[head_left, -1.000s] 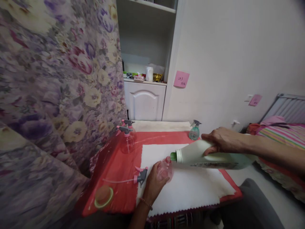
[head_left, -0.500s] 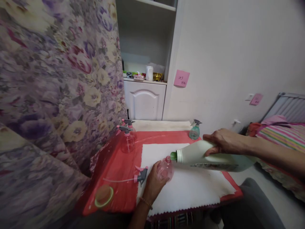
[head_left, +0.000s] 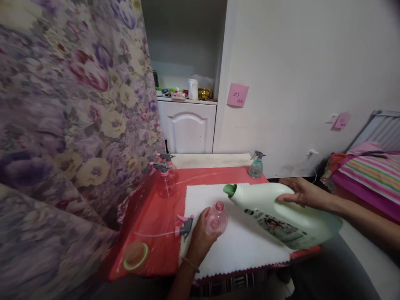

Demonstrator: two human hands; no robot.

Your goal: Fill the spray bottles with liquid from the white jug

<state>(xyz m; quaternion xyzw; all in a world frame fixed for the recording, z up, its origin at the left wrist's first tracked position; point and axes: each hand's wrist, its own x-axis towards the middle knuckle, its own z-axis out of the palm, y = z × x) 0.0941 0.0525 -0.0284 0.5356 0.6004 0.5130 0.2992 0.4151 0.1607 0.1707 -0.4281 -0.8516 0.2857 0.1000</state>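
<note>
My left hand (head_left: 201, 235) is wrapped round a small pink see-through spray bottle (head_left: 217, 220), whose open neck points up. My right hand (head_left: 301, 192) grips a large pale green detergent jug (head_left: 268, 198) by its handle. The jug is tilted, its green spout (head_left: 230, 190) apart from the bottle's neck, above and to the right of it. Left of my left hand lies a grey and pink spray trigger (head_left: 186, 226) with its thin tube stretched to the left. A brown round lid with a green rim (head_left: 136, 255) rests near the table's front left.
Two pink spray bottles (head_left: 166, 184) stand at the back left of the red-covered table (head_left: 156, 221). A green spray bottle (head_left: 256, 167) stands at the back right. A white cloth (head_left: 246, 250) lies under my hands. A floral curtain (head_left: 78, 125) borders the left side.
The jug's spout has come up and away from the pink bottle's neck, and the jug sits less level, its base lower. My left hand still holds the bottle in nearly the same place.
</note>
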